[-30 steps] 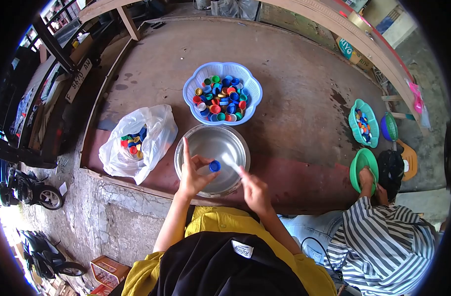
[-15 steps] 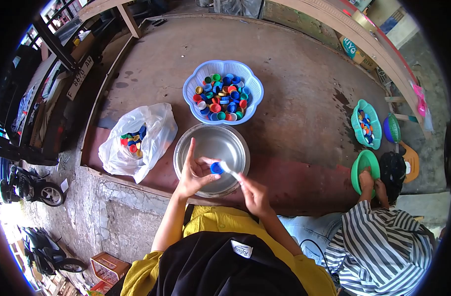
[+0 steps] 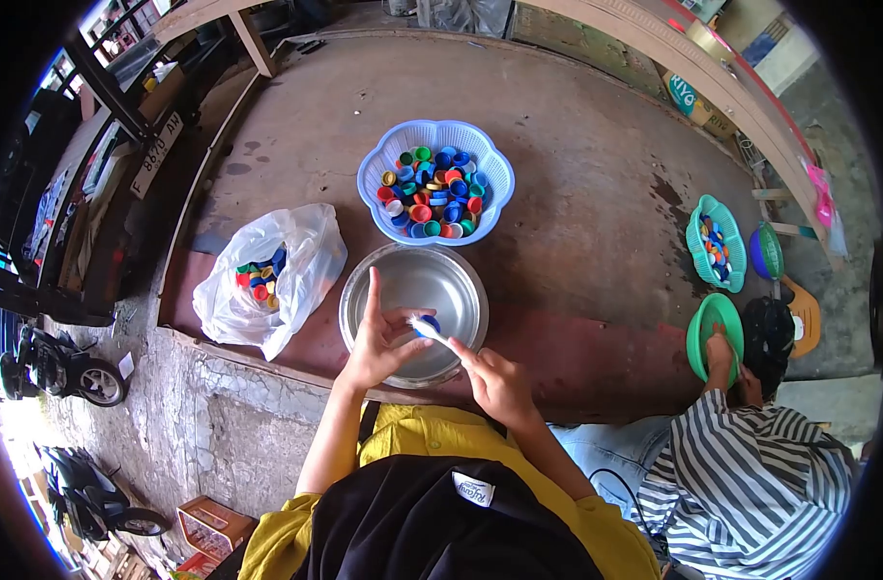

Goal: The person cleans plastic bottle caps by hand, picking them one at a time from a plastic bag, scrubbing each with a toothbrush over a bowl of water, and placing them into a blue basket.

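Note:
Pinched between the thumb and fingers of my left hand (image 3: 376, 344) is a blue bottle cap (image 3: 427, 327), with the index finger pointing away. My right hand (image 3: 497, 380) grips a white brush (image 3: 449, 342) that looks like a toothbrush, its head lying over the cap. Both hands are above a round metal basin (image 3: 465, 300). Just beyond the basin, a blue plastic basket (image 3: 500, 179) holds many coloured bottle caps. To the left, more caps lie in an open white plastic bag (image 3: 306, 242).
At right, a person in a striped shirt (image 3: 751, 474) has both hands at a green bowl (image 3: 694, 333). Behind that bowl are a teal basket (image 3: 697, 246) of caps and a purple-green ball (image 3: 768, 253). A black bag (image 3: 770, 333) lies beside the bowl. A raised edge (image 3: 202, 174) borders the brown tabletop.
The brush in my right hand has moved left and across the cap, covering part of it. My left hand stays almost still. The co-worker's hands shift slightly at the green bowl.

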The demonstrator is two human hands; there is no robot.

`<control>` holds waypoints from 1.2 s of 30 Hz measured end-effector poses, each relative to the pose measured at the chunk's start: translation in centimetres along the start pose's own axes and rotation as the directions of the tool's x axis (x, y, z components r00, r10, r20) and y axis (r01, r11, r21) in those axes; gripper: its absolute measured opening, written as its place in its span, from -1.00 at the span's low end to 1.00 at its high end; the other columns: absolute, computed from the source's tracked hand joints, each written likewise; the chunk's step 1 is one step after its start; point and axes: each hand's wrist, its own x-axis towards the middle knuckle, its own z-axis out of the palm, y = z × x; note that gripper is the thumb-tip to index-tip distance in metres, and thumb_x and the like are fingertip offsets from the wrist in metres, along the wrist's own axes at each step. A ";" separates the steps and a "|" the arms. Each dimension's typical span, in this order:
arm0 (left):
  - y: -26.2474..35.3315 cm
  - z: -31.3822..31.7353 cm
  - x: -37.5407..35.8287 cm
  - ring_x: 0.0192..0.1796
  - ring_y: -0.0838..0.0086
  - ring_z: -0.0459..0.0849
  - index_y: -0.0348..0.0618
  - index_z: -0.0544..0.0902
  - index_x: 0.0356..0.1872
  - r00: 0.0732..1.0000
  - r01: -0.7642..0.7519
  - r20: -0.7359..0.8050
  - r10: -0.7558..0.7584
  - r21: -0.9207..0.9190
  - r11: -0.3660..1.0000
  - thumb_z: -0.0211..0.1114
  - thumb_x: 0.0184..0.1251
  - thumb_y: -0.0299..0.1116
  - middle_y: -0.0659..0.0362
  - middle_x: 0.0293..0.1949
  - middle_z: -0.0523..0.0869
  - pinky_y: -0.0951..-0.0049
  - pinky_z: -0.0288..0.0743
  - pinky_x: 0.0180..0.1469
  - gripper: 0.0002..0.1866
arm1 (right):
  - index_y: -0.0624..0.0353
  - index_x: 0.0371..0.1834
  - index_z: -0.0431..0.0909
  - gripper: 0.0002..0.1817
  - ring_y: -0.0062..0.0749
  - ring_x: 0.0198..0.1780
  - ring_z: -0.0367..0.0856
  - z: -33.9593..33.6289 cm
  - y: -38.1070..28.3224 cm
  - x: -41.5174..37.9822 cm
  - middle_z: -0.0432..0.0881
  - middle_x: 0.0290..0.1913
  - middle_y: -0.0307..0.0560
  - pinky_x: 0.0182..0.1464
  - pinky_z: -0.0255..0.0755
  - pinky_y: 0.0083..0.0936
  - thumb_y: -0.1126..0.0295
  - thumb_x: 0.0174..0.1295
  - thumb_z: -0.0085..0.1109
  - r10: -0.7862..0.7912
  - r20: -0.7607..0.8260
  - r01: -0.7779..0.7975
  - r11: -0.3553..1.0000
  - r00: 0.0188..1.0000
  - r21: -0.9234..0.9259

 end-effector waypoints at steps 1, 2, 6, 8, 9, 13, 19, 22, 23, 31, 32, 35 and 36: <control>0.3 0.0 0.1 0.05 0.32 0.62 0.07 -0.58 0.40 1.000 -0.015 0.009 0.014 0.053 0.998 0.37 0.10 -0.64 -0.08 -0.02 0.61 0.31 0.47 0.18 0.24 | -0.02 0.24 0.46 -0.48 -0.18 -0.49 0.56 0.8 0.7 0.3 0.55 -0.48 0.00 -0.40 0.47 -0.33 0.61 0.17 0.05 0.008 -0.127 0.005 0.994 0.992 0.107; 0.6 0.0 0.1 0.03 0.34 0.63 0.04 -0.60 0.39 1.000 -0.028 0.015 0.027 0.104 0.994 0.37 0.10 -0.63 -0.06 -0.02 0.61 0.31 0.47 0.17 0.25 | -0.05 0.23 0.47 -0.46 -0.21 -0.51 0.55 1.2 1.5 0.7 0.52 -0.52 -0.03 -0.41 0.47 -0.34 0.60 0.14 0.08 0.066 -0.224 -0.036 0.990 0.972 0.139; 1.2 -0.1 0.0 0.03 0.29 0.64 0.02 -0.62 0.38 0.996 -0.087 0.042 0.080 0.234 0.968 0.37 0.12 -0.59 -0.08 -0.03 0.62 0.30 0.47 0.17 0.24 | -0.23 0.30 0.40 -0.40 -0.23 -0.61 0.49 0.4 0.4 0.1 0.44 -0.58 -0.11 -0.55 0.44 -0.34 0.54 0.15 0.10 -0.116 -0.187 0.120 0.993 0.975 0.010; 1.4 -0.3 0.2 0.03 0.26 0.65 0.01 -0.62 0.38 0.991 -0.131 0.078 0.113 0.296 0.946 0.37 0.10 -0.59 -0.07 -0.02 0.63 0.29 0.46 0.16 0.25 | -0.28 0.28 0.42 -0.40 -0.27 -0.64 0.46 0.6 0.0 0.4 0.41 -0.59 -0.15 -0.58 0.42 -0.35 0.52 0.14 0.13 -0.079 -0.199 0.072 0.996 0.977 -0.043; 1.5 -0.2 0.1 0.03 0.26 0.65 0.00 -0.62 0.38 0.993 -0.111 0.066 0.096 0.282 0.953 0.37 0.09 -0.60 -0.06 -0.03 0.63 0.29 0.46 0.16 0.25 | -0.30 0.27 0.43 -0.40 -0.29 -0.65 0.46 1.0 0.8 0.7 0.41 -0.59 -0.17 -0.58 0.42 -0.35 0.52 0.13 0.14 0.002 -0.226 -0.014 0.999 0.974 -0.048; 1.6 -0.2 0.1 0.01 0.23 0.67 -0.06 -0.61 0.38 0.995 -0.101 0.030 0.096 0.372 0.923 0.39 0.03 -0.60 -0.03 -0.06 0.67 0.27 0.47 0.14 0.27 | -0.33 0.28 0.41 -0.39 -0.28 -0.65 0.46 0.2 0.2 0.2 0.39 -0.59 -0.18 -0.60 0.41 -0.35 0.52 0.14 0.12 -0.035 -0.205 0.017 0.996 0.978 -0.087; 1.9 0.0 0.3 -0.07 0.21 0.71 -0.11 -0.60 0.38 0.990 -0.109 -0.023 0.137 0.486 0.867 0.43 -0.01 -0.54 0.02 -0.13 0.71 0.27 0.49 0.09 0.30 | -0.33 0.29 0.39 -0.36 -0.24 -0.66 0.45 0.1 0.9 0.8 0.37 -0.60 -0.14 -0.60 0.41 -0.34 0.51 0.12 0.13 0.077 -0.258 -0.104 0.990 0.963 -0.093; 1.7 -0.2 0.2 -0.06 0.24 0.70 -0.07 -0.60 0.38 0.989 -0.113 -0.030 0.145 0.479 0.870 0.42 0.01 -0.56 0.00 -0.11 0.70 0.28 0.49 0.10 0.29 | -0.32 0.28 0.41 -0.38 -0.27 -0.64 0.46 0.6 -0.5 0.1 0.37 -0.60 -0.15 -0.58 0.43 -0.35 0.52 0.11 0.12 -0.113 -0.196 0.105 0.993 0.974 -0.053; 1.6 -0.3 0.3 -0.04 0.25 0.70 -0.05 -0.60 0.39 0.989 -0.112 -0.032 0.143 0.463 0.879 0.41 0.03 -0.57 -0.02 -0.09 0.69 0.29 0.49 0.11 0.28 | -0.18 0.27 0.43 -0.44 -0.23 -0.55 0.55 1.0 0.1 -0.3 0.51 -0.52 -0.09 -0.48 0.48 -0.37 0.53 0.16 0.09 -0.030 -0.084 0.026 0.998 0.996 -0.054; 0.0 -0.3 -0.1 0.08 0.30 0.60 0.14 -0.60 0.40 0.999 -0.039 -0.005 0.039 -0.051 0.998 0.31 0.17 -0.64 -0.11 0.05 0.59 0.31 0.47 0.17 0.20 | -0.19 0.26 0.44 -0.45 -0.21 -0.51 0.57 2.1 0.6 0.0 0.53 -0.49 -0.07 -0.45 0.47 -0.31 0.56 0.18 0.06 0.071 -0.211 -0.052 0.994 0.975 0.094; 0.0 -0.3 -0.2 0.09 0.31 0.60 0.14 -0.60 0.40 0.999 -0.036 -0.009 0.036 -0.029 0.999 0.30 0.17 -0.64 -0.11 0.05 0.59 0.31 0.47 0.17 0.19 | -0.26 0.26 0.43 -0.43 -0.23 -0.56 0.53 1.8 1.2 0.2 0.48 -0.54 -0.11 -0.49 0.45 -0.30 0.55 0.17 0.07 0.109 -0.241 -0.105 0.994 0.964 0.031; 0.2 -0.5 -0.3 0.09 0.32 0.60 0.14 -0.60 0.39 1.000 0.001 -0.007 -0.001 -0.072 0.997 0.30 0.19 -0.62 -0.11 0.06 0.59 0.33 0.47 0.17 0.19 | -0.26 0.29 0.40 -0.42 -0.25 -0.59 0.50 1.9 1.1 -0.1 0.44 -0.57 -0.13 -0.51 0.43 -0.31 0.52 0.18 0.08 0.011 -0.226 -0.004 1.000 0.974 0.030; 0.2 -0.5 -0.3 0.09 0.32 0.60 0.13 -0.61 0.39 1.000 0.014 -0.010 -0.015 -0.080 0.997 0.30 0.19 -0.62 -0.10 0.06 0.59 0.34 0.46 0.17 0.19 | -0.25 0.29 0.40 -0.42 -0.25 -0.59 0.50 2.1 0.7 -0.6 0.44 -0.57 -0.12 -0.51 0.44 -0.31 0.51 0.19 0.09 -0.046 -0.188 0.048 0.999 0.981 0.006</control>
